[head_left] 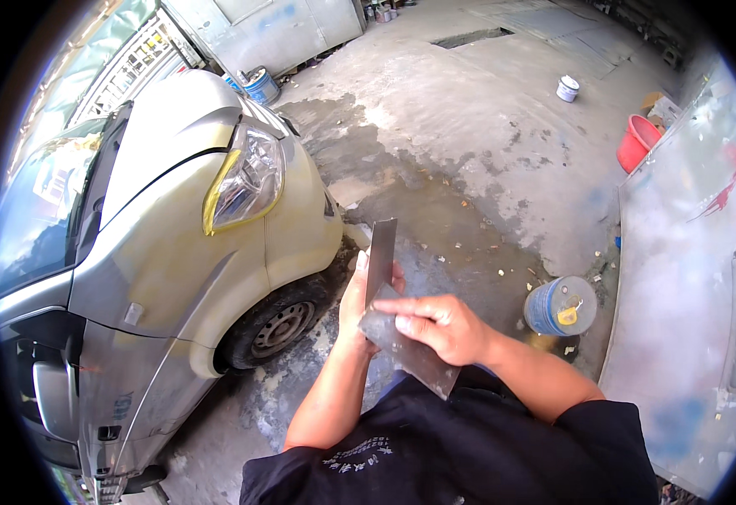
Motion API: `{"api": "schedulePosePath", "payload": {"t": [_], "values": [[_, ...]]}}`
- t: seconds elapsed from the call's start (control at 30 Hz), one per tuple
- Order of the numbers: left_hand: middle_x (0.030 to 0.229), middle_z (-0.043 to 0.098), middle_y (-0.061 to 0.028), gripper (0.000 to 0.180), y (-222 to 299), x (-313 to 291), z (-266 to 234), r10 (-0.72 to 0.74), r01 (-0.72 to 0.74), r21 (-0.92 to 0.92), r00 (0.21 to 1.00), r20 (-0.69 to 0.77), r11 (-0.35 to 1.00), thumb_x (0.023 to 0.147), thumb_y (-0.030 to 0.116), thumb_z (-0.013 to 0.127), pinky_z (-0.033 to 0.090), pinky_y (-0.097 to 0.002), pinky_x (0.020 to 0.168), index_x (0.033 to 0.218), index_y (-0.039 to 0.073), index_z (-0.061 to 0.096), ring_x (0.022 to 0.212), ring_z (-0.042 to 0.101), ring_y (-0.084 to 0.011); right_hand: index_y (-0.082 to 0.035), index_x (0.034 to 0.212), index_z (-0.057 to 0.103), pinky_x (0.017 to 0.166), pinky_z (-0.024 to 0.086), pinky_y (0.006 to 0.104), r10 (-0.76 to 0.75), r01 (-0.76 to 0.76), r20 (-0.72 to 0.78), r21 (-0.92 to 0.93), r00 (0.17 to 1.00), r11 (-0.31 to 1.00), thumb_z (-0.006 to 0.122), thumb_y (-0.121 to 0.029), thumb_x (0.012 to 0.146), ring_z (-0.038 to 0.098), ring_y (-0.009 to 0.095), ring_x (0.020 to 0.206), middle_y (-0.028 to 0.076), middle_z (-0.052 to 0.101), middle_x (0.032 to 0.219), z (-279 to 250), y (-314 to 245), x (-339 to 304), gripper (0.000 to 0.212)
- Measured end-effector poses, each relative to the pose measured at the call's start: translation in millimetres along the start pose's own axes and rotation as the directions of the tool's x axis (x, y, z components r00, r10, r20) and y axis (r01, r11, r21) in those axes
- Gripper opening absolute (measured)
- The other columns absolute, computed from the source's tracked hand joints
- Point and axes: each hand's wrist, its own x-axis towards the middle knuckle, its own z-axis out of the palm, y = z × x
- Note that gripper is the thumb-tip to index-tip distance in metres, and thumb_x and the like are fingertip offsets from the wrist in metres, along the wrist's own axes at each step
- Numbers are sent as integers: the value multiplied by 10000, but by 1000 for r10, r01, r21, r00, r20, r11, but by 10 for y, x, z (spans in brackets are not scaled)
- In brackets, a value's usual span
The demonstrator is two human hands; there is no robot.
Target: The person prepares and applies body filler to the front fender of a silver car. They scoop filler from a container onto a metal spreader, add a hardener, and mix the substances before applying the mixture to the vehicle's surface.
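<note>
In front of my chest, my left hand is closed around a dark, flat rectangular putty scraper that stands nearly upright. My right hand grips a second dark putty scraper, which slants down toward my black shirt. The two blades meet or overlap between my hands; whether they touch is hard to make out. To the left stands a silver van, its front fender covered in pale yellowish filler. Yellow masking tape lines the edge of its headlight.
A blue-and-grey bucket with something yellow on its lid stands at right, near a pale paint-smudged panel. Farther off are a red tub, a small white pail and a blue bucket. The concrete floor is stained, with scattered debris.
</note>
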Motion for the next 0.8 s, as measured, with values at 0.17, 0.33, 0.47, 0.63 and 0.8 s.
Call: {"api": "schedulePosePath", "payload": {"t": [0.17,0.33,0.47,0.63,0.8], "values": [[864,565,-28,460,-61,-118,75,136,-132,92,990,-35,987,966,495,439,440,-264,676,1082,64,551,784,535,-117,-18,1262,570,910,442,262,13,3,-101,156,995,988,513,-137,961,573,95,998,83,655,1123,-145,10,206,328],[861,563,-21,442,-45,56,-117,325,-310,381,945,24,871,988,347,476,422,-237,669,1317,54,507,745,497,-92,-14,1279,553,964,407,258,-24,35,-115,93,993,995,510,-145,965,531,107,1111,70,622,1195,-27,79,56,342],[1058,516,-73,478,-112,84,-166,649,-529,689,752,112,495,926,153,599,409,-280,898,1361,12,461,969,497,-139,1,1281,545,967,410,270,26,63,-302,280,953,958,518,-138,959,533,110,1098,80,597,1234,-363,52,386,351],[967,500,-73,545,23,29,-141,757,-423,905,577,307,-44,876,157,663,415,-290,823,1364,23,462,880,472,-159,-28,1292,546,1050,336,311,-32,35,-149,21,988,999,529,-135,950,492,175,1225,93,577,1283,-57,307,-146,359],[950,477,-44,628,-78,72,-259,648,-634,682,699,303,364,903,260,627,414,-259,784,1436,65,359,839,477,-144,-28,1295,540,977,389,268,1,159,-412,354,911,921,513,-147,964,517,114,1119,63,589,1236,-485,107,339,353]]}}
